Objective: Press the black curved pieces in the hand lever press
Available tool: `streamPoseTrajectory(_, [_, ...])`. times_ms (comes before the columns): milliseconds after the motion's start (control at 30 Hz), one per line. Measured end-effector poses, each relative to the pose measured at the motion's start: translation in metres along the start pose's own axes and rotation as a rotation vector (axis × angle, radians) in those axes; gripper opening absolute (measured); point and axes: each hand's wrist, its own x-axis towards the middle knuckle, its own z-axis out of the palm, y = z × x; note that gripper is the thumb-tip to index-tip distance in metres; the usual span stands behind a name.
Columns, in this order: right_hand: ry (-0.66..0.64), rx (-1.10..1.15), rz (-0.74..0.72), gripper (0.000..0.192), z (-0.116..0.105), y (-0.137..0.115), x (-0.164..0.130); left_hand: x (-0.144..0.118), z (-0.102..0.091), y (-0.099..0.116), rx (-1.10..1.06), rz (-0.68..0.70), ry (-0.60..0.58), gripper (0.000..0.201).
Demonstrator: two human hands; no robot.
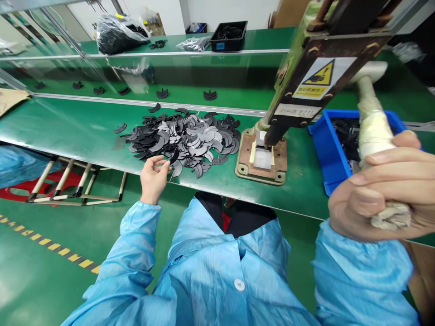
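My left hand [153,175] pinches one black crescent-shaped piece [174,156] at the near edge of a heap of black and grey crescent pieces [185,138] on the green bench. My right hand [380,190] is closed around the cloth-wrapped lever handle [373,122] of a hand press [312,63]. The press base plate [261,158] sits between the heap and my right hand, with a pale flat insert under the ram.
A blue bin [328,149] with dark parts stands right of the press. A conveyor belt [102,86] behind the bench carries spaced black pieces. Farther back are a black tray [228,36] and a bag of black parts [117,32]. A rack [71,183] lies on the floor at left.
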Motion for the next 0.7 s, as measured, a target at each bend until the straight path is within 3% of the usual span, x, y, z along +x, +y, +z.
streamPoseTrajectory(67, [0.010, 0.019, 0.013, 0.066, 0.001, 0.000, 0.000, -0.006, 0.000, 0.010, -0.009, 0.084, 0.001, 0.034])
streamPoseTrajectory(167, [-0.001, 0.060, 0.009, 0.067, 0.001, -0.002, -0.001, -0.027, 0.009, 0.032, 0.056, 0.326, -0.046, 0.027])
streamPoseTrajectory(300, [-0.050, 0.084, -0.010, 0.058, -0.001, -0.008, -0.003, -0.061, 0.041, 0.060, 0.117, 0.571, -0.295, 0.012])
streamPoseTrajectory(400, [-0.087, 0.094, 0.009, 0.050, -0.004, -0.012, -0.002, -0.074, 0.068, 0.068, 0.113, 0.612, -0.418, 0.008])
streamPoseTrajectory(500, [-0.119, 0.117, 0.011, 0.045, -0.006, -0.012, -0.002, -0.069, 0.084, 0.072, 0.143, 0.608, -0.474, 0.009])
streamPoseTrajectory(633, [-0.111, 0.156, -0.044, 0.046, -0.005, -0.006, -0.003, -0.049, 0.082, 0.082, 0.213, 0.594, -0.669, 0.035])
streamPoseTrajectory(700, [-0.121, 0.165, -0.065, 0.046, -0.006, -0.003, -0.003, -0.040, 0.077, 0.090, 0.231, 0.587, -0.814, 0.032])
